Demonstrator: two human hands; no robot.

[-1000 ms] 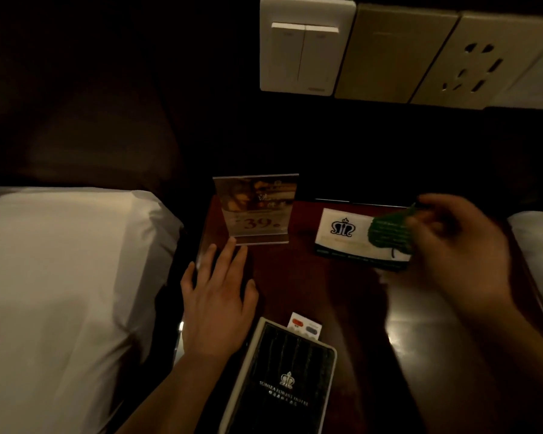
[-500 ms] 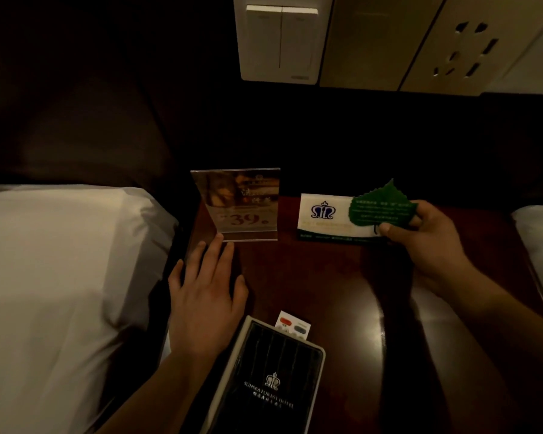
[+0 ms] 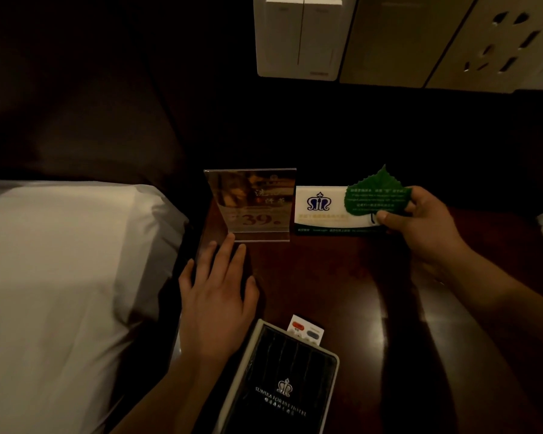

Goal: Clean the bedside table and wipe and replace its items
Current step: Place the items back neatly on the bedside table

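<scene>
Head view: right hand (image 3: 427, 228) pinched the green leaf-shaped card (image 3: 375, 195) between thumb and curled fingers (image 3: 419, 198), at the back of the bench (image 3: 326, 286) and overlapping the white crest card (image 3: 322, 208) that stood there. Left hand (image 3: 215, 296) lay flat on the bench with straight fingers, holding nothing, tips at the base of the acrylic sign holder (image 3: 254, 205). Judged step: replacing items; next move would call for setting the leaf down without toppling the crest card.

Dim, warm light leaves the background near black, soft glare streaks the table (image 3: 326, 277), and the edges bend.
</scene>
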